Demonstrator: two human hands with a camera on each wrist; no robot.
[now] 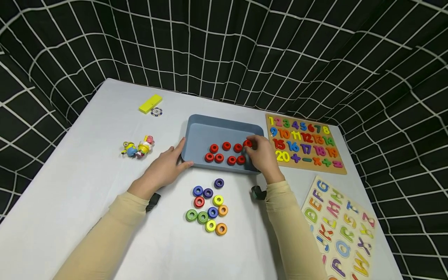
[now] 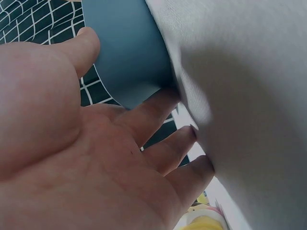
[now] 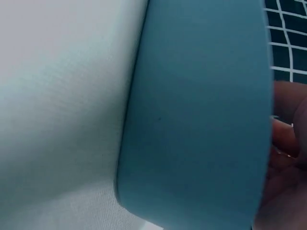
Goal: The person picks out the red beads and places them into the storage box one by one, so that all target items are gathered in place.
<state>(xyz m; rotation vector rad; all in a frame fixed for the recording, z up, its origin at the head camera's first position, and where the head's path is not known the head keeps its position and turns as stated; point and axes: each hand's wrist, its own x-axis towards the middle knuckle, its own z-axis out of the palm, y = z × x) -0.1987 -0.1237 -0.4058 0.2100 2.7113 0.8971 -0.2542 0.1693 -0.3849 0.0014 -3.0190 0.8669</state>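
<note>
A blue-grey tray (image 1: pixel 224 121) lies on the table with several red rings (image 1: pixel 219 158) in two rough rows inside it. My left hand (image 1: pixel 164 165) steadies the tray's left end, its fingers stretched along the outer wall and the thumb by the front corner. In the left wrist view, fingertips of the left hand (image 2: pixel 139 143) rest at the foot of the tray wall (image 2: pixel 132 48). Reaching over the right end, my right hand (image 1: pixel 262 155) pinches a red ring (image 1: pixel 247 143) between thumb and fingers. The tray wall (image 3: pixel 201 120) hides most of that hand in the right wrist view.
Loose coloured rings (image 1: pixel 212 212) lie in front of the tray. A number board (image 1: pixel 304 165) and a letter board (image 1: pixel 344 221) are at the right. Small toy figures (image 1: pixel 136 148), a yellow block (image 1: pixel 150 104) and a poker chip (image 1: pixel 156 112) sit at the left.
</note>
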